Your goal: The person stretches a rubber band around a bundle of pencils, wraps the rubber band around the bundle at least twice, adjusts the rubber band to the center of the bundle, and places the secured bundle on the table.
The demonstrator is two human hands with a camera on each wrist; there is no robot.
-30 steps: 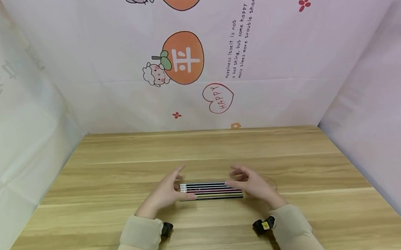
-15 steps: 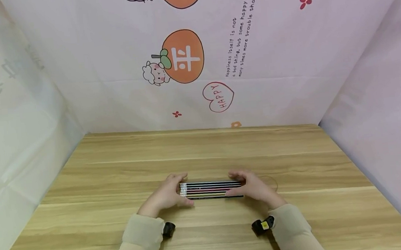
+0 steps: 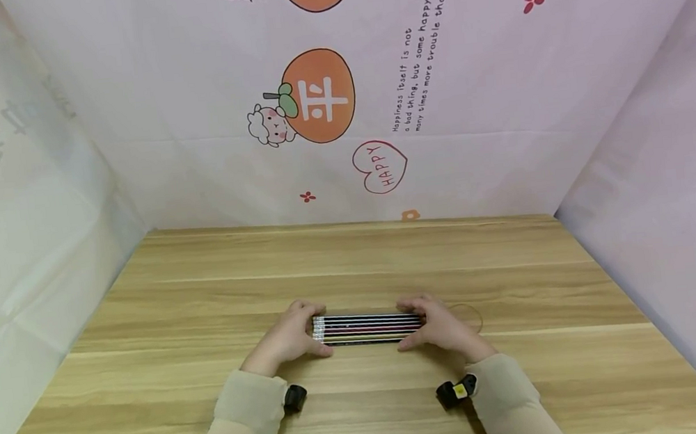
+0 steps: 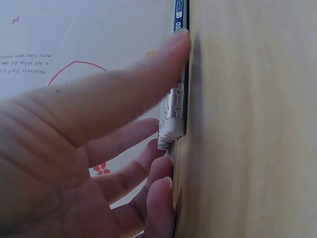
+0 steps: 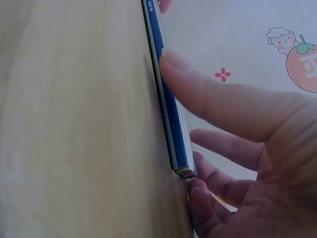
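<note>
Several striped pencils (image 3: 365, 328) lie side by side in a flat row on the wooden table, their white erasers (image 4: 173, 128) toward the left. My left hand (image 3: 287, 336) grips the eraser end, thumb along the near side and fingers around the far side and the end. At the other end my right hand (image 3: 440, 325) holds the row the same way, its thumb (image 5: 185, 82) pressed on the nearest blue pencil. The fingertips on the far side are partly hidden by the pencils in both wrist views.
A thin ring like a rubber band (image 3: 467, 319) lies on the wooden table (image 3: 353, 265), just right of my right hand. White printed cloth (image 3: 218, 173) stands behind the table and along both sides.
Both thumbs have come down from over the pencils to their near edge, and the fingers have closed in around the row. The pencils have stayed nearly in place.
</note>
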